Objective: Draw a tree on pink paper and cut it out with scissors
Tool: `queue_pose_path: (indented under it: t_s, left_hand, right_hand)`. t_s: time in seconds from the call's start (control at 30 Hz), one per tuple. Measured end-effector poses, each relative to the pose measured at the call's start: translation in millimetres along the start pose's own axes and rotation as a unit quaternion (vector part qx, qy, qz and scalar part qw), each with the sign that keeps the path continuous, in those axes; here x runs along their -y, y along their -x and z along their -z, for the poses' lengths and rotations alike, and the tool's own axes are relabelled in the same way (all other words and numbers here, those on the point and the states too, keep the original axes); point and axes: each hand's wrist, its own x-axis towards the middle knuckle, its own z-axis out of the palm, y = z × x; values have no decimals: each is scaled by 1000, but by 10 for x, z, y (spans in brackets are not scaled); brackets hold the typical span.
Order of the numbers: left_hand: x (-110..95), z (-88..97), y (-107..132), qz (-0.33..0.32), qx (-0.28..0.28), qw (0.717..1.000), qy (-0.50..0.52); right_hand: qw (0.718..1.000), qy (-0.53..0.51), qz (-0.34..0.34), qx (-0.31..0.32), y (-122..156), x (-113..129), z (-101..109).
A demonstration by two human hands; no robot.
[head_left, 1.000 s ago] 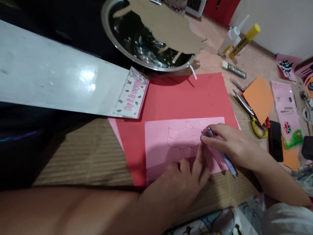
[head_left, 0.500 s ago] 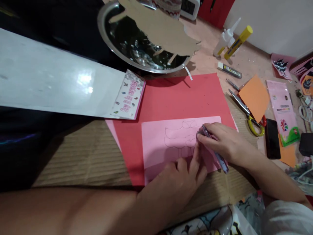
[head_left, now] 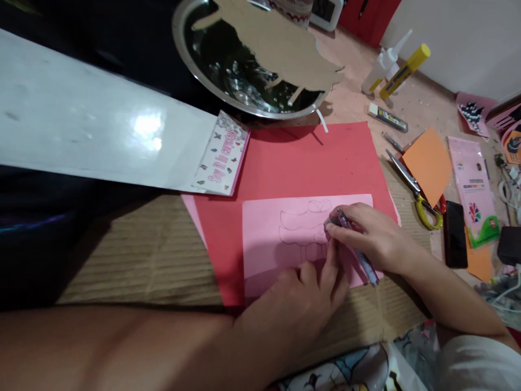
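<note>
A pink sheet of paper [head_left: 260, 239] with a pencil drawing of curved outlines lies in front of me. My right hand [head_left: 368, 233] pinches a small dark grey eraser [head_left: 330, 221] against the sheet, at the right part of the drawing. That same hand also keeps a mechanical pencil [head_left: 367, 267] slanting under its fingers. My left hand [head_left: 305, 293] rests on the lower part of the sheet, its index finger stretched toward the eraser and touching the paper. Under the pink sheet is a larger red sheet [head_left: 309, 157].
Corrugated cardboard [head_left: 163, 250] covers the table. A metal bowl [head_left: 179, 32] with a brown cutout on it stands at the back, beside a long white strip [head_left: 101, 125]. To the right are scissors [head_left: 427, 212], orange paper [head_left: 429, 163], a phone [head_left: 455, 236] and glue [head_left: 405, 70].
The view has shifted slightly, so things appear a little farther right. My right hand with the eraser has slid slightly left over the drawing. My left hand keeps its place on the paper.
</note>
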Motion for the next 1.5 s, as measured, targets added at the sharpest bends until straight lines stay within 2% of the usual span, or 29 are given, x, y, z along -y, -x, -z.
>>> queue_pose_path:
  t_s: [0.23, 0.4, 0.47, 0.6, 0.73, 0.83, 0.93, 1.07, 1.3, 1.4, 1.5]
  left_hand:
    - [45, 62, -18, -10, -18, 1000, 9]
    - [68, 92, -41, -10, -20, 1000, 3]
    - [72, 102, -47, -10, -17, 1000, 3]
    - [77, 120, -59, -26, 15, 999, 10]
    - [91, 152, -72, -31, 56, 998, 21]
    - [105, 179, -81, -39, 83, 995, 26]
    - [112, 184, -80, -48, 89, 994, 30]
    - [107, 169, -62, -40, 64, 997, 28]
    - [95, 114, -39, -29, 22, 999, 10]
    - [97, 110, -47, -30, 16, 999, 2]
    - [105, 138, -53, -33, 33, 999, 0]
  right_hand:
    - [997, 68, 48, -4, 11, 17, 37]
    - [967, 184, 173, -38, -7, 10, 0]
    - [957, 210, 198, -35, 1, 10, 9]
    - [944, 258, 204, -25, 21, 19, 31]
    - [933, 267, 227, -78, -6, 18, -4]
    - [931, 261, 246, -66, 13, 9, 28]
    - [941, 253, 220, -44, 92, -7, 101]
    - [951, 246, 180, -41, 156, -16, 127]
    - [951, 258, 166, -32, 168, 15, 118]
    - [972, 204, 112, -23, 195, 5, 122]
    - [994, 103, 23, -23, 181, -49, 137]
